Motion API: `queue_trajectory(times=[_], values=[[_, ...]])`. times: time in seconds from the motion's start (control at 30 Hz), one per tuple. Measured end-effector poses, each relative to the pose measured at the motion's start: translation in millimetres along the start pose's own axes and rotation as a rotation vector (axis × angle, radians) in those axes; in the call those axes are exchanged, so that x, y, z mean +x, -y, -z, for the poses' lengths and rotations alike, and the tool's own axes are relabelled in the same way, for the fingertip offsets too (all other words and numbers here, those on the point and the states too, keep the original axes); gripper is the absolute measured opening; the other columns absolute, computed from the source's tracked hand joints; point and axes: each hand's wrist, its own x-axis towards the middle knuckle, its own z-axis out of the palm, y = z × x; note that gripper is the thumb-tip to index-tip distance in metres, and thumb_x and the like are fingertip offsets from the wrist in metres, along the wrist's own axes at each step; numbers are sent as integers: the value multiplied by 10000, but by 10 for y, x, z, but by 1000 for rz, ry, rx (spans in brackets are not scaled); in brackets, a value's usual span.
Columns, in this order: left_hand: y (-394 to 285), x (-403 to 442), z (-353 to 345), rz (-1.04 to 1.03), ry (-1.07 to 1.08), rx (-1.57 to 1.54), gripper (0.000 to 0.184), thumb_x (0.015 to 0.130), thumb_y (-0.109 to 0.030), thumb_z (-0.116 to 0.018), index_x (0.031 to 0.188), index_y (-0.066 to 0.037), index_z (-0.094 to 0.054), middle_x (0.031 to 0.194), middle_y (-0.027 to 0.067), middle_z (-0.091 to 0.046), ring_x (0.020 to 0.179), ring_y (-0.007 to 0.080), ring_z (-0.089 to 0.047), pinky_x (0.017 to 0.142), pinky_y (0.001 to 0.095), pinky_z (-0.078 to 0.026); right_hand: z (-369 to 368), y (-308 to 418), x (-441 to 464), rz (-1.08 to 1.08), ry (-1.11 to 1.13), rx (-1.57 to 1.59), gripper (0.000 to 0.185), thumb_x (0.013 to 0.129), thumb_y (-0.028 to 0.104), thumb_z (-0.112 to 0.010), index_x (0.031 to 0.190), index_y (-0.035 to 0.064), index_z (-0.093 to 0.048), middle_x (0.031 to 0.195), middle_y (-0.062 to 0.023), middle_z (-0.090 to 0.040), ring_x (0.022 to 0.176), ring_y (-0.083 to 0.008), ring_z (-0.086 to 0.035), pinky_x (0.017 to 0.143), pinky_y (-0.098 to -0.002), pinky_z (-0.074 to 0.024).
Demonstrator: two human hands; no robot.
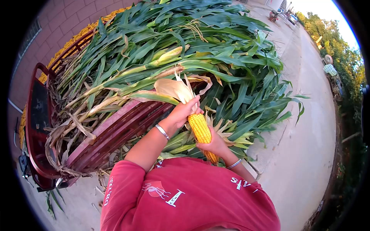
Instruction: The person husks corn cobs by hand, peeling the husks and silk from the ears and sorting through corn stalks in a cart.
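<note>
A corn cob (199, 128) with bare yellow kernels is held in front of my chest. Pale dry husk (175, 89) is peeled back from its far end. My left hand (185, 112), with a silver bracelet at the wrist, is closed around the husk where it meets the kernels. My right hand (216, 144) grips the cob lower down, thumb across it, and its fingers are partly hidden. More orange-yellow kernels show beneath that thumb; whether they belong to the same cob I cannot tell.
A red metal cart (115, 133) is heaped with green corn stalks (200, 42), which spill over its right side. Yellow cobs (71, 40) line the brick wall (69, 19) behind. Concrete paving (300, 134) runs along the right, bordered by bushes (327, 34).
</note>
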Motion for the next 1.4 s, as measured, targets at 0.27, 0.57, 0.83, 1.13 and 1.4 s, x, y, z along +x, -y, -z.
queue_trajectory(times=[0.27,0.57,0.83,1.13,1.4], values=[[-345,-124,-313,-207,104,10,471,1009,-447,-332,680,-119,-413,525,-21,-341,494,113,-333,584,265,-368,131,336,-8,-35,118,251,606,711,137,-772,1218,8,-466,1050,-48,-587,938,-135,-564,854,-282,-461],[-818,492,-406,-501,60,-922,463,1015,-371,-355,608,-157,-298,528,-42,-158,447,114,-161,460,263,-235,-172,264,300,89,310,1842,681,726,277,-717,1283,43,-403,827,-29,-483,666,-116,-455,631,-271,-431],[312,731,213,-19,179,677,510,852,-288,-639,1235,23,-508,963,109,-631,890,181,-604,768,285,-476,419,543,349,235,-92,987,515,795,196,-676,1218,-10,-468,951,-131,-606,799,-219,-632,728,-338,-546],[636,261,-361,-130,296,902,892,774,-277,-732,1440,12,-215,1368,185,-427,1217,272,-489,987,342,-415,315,-431,264,44,-450,1258,495,964,451,-471,1270,62,-467,1226,-91,-556,1144,-239,-520,1002,-403,-408],[1223,523,-205,646,851,1185,460,737,-209,-727,1154,-58,-605,992,90,-638,818,194,-626,686,352,-550,387,-2782,-1173,-639,-279,1209,574,953,553,-373,1219,66,-519,1143,-107,-599,1069,-215,-563,890,-331,-455]])
